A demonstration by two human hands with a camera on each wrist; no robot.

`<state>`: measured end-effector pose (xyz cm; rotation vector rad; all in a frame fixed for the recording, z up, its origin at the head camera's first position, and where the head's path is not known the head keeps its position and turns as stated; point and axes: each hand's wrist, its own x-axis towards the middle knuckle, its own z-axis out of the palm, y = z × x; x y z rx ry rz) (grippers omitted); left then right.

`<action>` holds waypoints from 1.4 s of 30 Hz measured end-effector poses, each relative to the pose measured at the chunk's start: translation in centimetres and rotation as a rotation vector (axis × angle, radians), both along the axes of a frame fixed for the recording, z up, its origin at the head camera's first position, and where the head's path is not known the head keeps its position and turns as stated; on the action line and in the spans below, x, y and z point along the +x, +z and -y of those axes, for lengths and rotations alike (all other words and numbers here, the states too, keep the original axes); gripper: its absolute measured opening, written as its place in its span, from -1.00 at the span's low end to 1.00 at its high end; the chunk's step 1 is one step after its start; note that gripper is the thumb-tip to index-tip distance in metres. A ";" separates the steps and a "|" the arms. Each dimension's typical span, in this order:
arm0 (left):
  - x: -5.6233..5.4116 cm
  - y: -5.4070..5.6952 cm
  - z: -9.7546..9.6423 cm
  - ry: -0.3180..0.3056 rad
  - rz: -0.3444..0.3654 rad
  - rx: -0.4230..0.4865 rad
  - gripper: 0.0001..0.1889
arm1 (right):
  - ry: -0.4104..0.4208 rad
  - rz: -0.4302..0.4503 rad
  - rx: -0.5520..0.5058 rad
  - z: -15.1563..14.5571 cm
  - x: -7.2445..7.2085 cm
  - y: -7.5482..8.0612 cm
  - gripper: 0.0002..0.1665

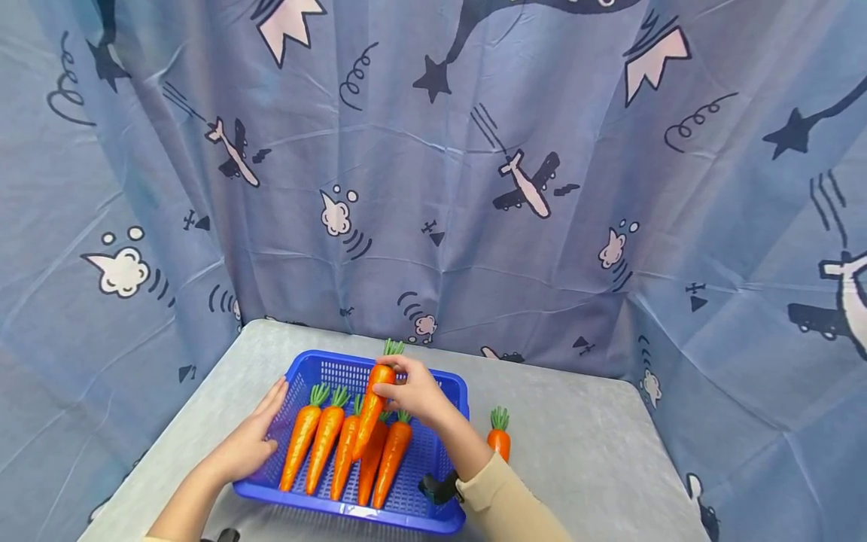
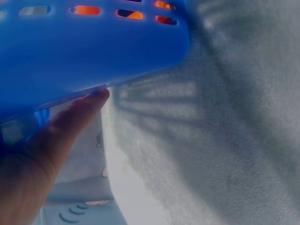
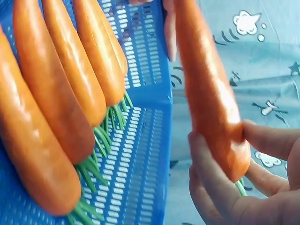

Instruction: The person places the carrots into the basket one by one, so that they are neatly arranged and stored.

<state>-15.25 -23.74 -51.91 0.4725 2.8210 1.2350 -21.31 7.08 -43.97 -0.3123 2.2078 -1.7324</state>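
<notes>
My right hand (image 1: 415,391) pinches an orange carrot (image 1: 370,410) near its green-topped end, holding it above the blue plastic basket (image 1: 443,525). In the right wrist view, thumb and fingers grip the thick end of this carrot (image 3: 211,98). Several more carrots (image 1: 328,444) lie side by side in the basket, green tops toward the far side. At the basket's left side, my left hand (image 1: 252,444) rests with fingers straight along the rim. The left wrist view has a finger of the left hand (image 2: 70,124) against the lower edge of the basket (image 2: 93,51).
One more carrot (image 1: 499,443) lies on the grey table (image 1: 596,452) right of the basket, partly hidden by my right sleeve (image 1: 511,497). A blue patterned curtain (image 1: 433,188) surrounds the table at the back and sides.
</notes>
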 end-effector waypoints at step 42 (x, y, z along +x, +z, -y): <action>0.0 -0.4 -0.1 -0.007 -0.060 0.012 -0.01 | 0.045 -0.018 0.464 7.3 0.3 -5.0 -0.47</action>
